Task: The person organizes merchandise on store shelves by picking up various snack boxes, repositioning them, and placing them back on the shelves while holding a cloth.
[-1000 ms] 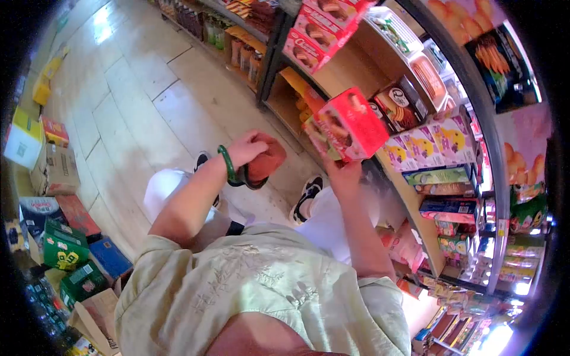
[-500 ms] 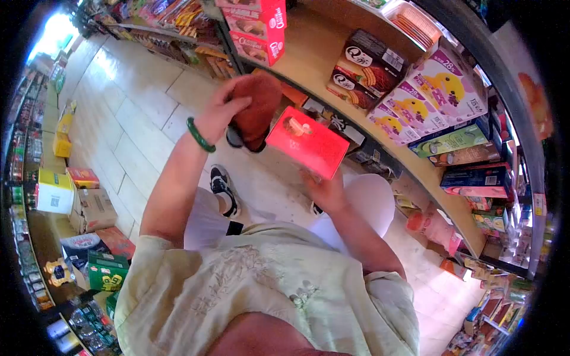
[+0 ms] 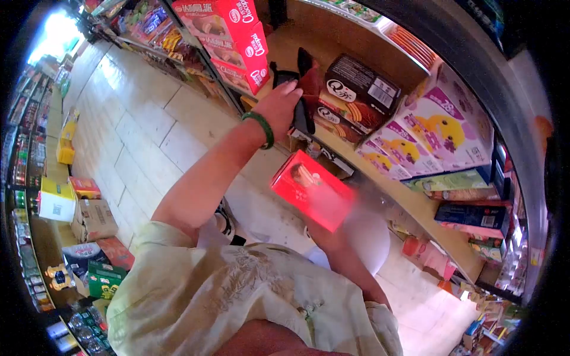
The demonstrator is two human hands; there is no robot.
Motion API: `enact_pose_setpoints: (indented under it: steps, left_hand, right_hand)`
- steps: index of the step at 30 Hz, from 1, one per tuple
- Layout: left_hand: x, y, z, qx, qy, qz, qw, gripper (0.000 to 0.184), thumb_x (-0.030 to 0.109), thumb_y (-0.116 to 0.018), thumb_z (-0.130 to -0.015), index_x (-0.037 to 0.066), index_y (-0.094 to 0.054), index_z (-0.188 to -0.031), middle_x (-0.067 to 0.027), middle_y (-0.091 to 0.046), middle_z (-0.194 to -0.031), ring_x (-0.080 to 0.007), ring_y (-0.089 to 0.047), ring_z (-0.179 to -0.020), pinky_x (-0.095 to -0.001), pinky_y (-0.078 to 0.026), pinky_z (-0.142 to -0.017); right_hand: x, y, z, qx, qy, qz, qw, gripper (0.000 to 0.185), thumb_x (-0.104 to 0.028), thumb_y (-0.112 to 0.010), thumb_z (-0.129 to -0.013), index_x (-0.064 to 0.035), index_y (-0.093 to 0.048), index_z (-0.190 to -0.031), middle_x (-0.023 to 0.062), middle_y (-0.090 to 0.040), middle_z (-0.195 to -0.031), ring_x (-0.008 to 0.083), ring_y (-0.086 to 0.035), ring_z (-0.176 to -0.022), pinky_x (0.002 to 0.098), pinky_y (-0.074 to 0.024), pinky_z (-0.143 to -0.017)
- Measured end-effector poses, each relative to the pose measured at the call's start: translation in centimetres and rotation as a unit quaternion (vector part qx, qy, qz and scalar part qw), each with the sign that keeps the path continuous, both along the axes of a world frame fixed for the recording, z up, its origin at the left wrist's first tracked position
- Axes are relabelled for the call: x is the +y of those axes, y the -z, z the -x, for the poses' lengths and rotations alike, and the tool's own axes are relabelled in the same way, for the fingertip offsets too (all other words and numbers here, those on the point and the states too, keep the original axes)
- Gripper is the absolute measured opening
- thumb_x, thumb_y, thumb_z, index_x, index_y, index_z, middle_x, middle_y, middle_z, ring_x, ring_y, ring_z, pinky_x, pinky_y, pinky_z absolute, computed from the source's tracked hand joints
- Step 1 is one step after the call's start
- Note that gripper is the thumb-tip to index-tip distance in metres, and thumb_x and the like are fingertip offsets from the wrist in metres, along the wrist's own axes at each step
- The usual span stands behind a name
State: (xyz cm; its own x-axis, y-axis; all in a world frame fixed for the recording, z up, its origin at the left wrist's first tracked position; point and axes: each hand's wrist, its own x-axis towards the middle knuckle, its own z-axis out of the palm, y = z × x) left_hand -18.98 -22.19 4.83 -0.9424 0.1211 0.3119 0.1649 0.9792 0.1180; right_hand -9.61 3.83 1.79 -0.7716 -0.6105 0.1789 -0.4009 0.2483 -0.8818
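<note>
My left hand (image 3: 277, 110), with a green bangle on the wrist, grips a reddish-brown cloth with black parts (image 3: 306, 98) at the shelf, between the pink-red snack boxes (image 3: 234, 44) and the dark brown boxes (image 3: 356, 95). Lower down, my right hand (image 3: 323, 237) holds a red box (image 3: 312, 188) from beneath, out in front of the shelf edge. Most of its fingers are hidden under the box. The box is tilted, and its right part is blurred.
Purple and white boxes (image 3: 436, 130) stand right of the brown ones on the wooden shelf (image 3: 415, 207). Cartons (image 3: 95, 219) and green boxes (image 3: 105, 279) sit at the left. Tiled floor (image 3: 142, 124) runs along the aisle.
My left hand has moved right and onto the shelf with the cloth. The red box in my right hand is somewhat lower. The view has shifted toward the shelf.
</note>
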Motion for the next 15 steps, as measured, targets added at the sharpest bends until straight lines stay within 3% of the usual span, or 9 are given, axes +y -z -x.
enact_pose_setpoints:
  steps: [2,4,6,7,8,10,11,15]
  left_hand:
    - [0.0,-0.3,1.6,-0.065,-0.024,-0.026,0.997,0.052,0.000,-0.048,-0.075,-0.002,-0.039,-0.126,-0.0237,-0.038,-0.133,-0.0341,-0.039,-0.123,-0.0387,-0.032,-0.104]
    - [0.7,-2.8,3.2,-0.118,-0.037,0.032,0.992,0.051,0.000,-0.051,-0.075,-0.003,-0.040,-0.125,-0.0248,-0.036,-0.134,-0.0345,-0.038,-0.123,-0.0377,-0.032,-0.104]
    - [0.3,-3.1,6.8,-0.184,-0.131,0.016,0.974,0.055,0.001,-0.057,-0.072,-0.004,-0.039,-0.124,-0.0257,-0.033,-0.135,-0.0353,-0.037,-0.124,-0.0380,-0.033,-0.103]
    - [0.0,-2.9,8.6,-0.209,-0.142,0.042,0.967,0.045,0.004,-0.055,-0.076,-0.004,-0.045,-0.119,-0.0250,-0.037,-0.133,-0.0364,-0.040,-0.122,-0.0399,-0.036,-0.101]
    - [-0.3,-2.6,10.2,-0.204,-0.144,0.042,0.968,0.045,0.004,-0.055,-0.076,-0.004,-0.045,-0.119,-0.0250,-0.037,-0.133,-0.0364,-0.040,-0.122,-0.0399,-0.036,-0.101]
    - [-0.7,-2.7,12.8,-0.239,-0.238,0.040,0.941,0.038,0.007,-0.055,-0.078,-0.004,-0.052,-0.114,-0.0228,-0.046,-0.126,-0.0371,-0.045,-0.117,-0.0414,-0.039,-0.098]
    - [-0.6,-3.5,14.1,-0.279,-0.258,0.049,0.924,0.049,0.013,-0.061,-0.077,-0.004,-0.048,-0.121,-0.0163,-0.046,-0.128,-0.0314,-0.041,-0.121,-0.0408,-0.041,-0.093]
    - [-3.6,-1.5,19.5,-0.260,-0.257,0.144,0.919,0.048,0.017,-0.059,-0.079,-0.005,-0.049,-0.120,-0.0186,-0.046,-0.129,-0.0307,-0.043,-0.119,-0.0420,-0.041,-0.092]
  right_hand:
    - [0.7,0.0,-0.2,-0.129,-0.017,-0.061,0.990,0.045,-0.017,-0.064,-0.076,-0.0022,-0.050,-0.116,0.0175,-0.051,-0.117,0.0343,-0.047,-0.111,0.0416,-0.0358,-0.096]
    - [-0.2,-2.2,0.1,-0.237,-0.020,0.140,0.961,0.057,-0.019,-0.068,-0.076,-0.0034,-0.042,-0.124,0.0142,-0.048,-0.123,0.0290,-0.047,-0.114,0.0387,-0.0347,-0.099]
    - [0.3,-3.7,0.7,-0.383,-0.020,0.169,0.908,0.075,-0.019,-0.073,-0.073,-0.0039,-0.029,-0.131,0.0118,-0.044,-0.128,0.0238,-0.045,-0.117,0.0358,-0.0330,-0.102]
    - [0.7,-2.6,1.0,-0.200,-0.049,0.049,0.977,0.080,-0.020,-0.075,-0.071,-0.0036,-0.026,-0.132,0.0119,-0.044,-0.128,0.0234,-0.045,-0.117,0.0353,-0.0328,-0.102]
    - [1.0,-1.2,1.1,-0.005,-0.075,-0.074,0.994,0.086,-0.021,-0.076,-0.069,-0.0032,-0.022,-0.133,0.0119,-0.044,-0.128,0.0230,-0.044,-0.118,0.0348,-0.0327,-0.103]
    - [0.9,0.0,-0.2,-0.238,-0.037,0.133,0.961,0.086,-0.023,-0.078,-0.068,-0.0026,-0.024,-0.132,0.0126,-0.044,-0.128,0.0242,-0.045,-0.117,0.0346,-0.0321,-0.103]
    - [1.0,0.3,-0.1,-0.277,-0.030,0.153,0.948,0.084,-0.022,-0.077,-0.068,-0.0026,-0.025,-0.132,0.0126,-0.044,-0.128,0.0241,-0.045,-0.116,0.0345,-0.0324,-0.103]
    - [0.9,0.3,1.1,-0.306,-0.031,0.140,0.941,0.075,-0.020,-0.074,-0.071,-0.0025,-0.029,-0.129,0.0122,-0.046,-0.125,0.0236,-0.046,-0.114,0.0343,-0.0338,-0.101]
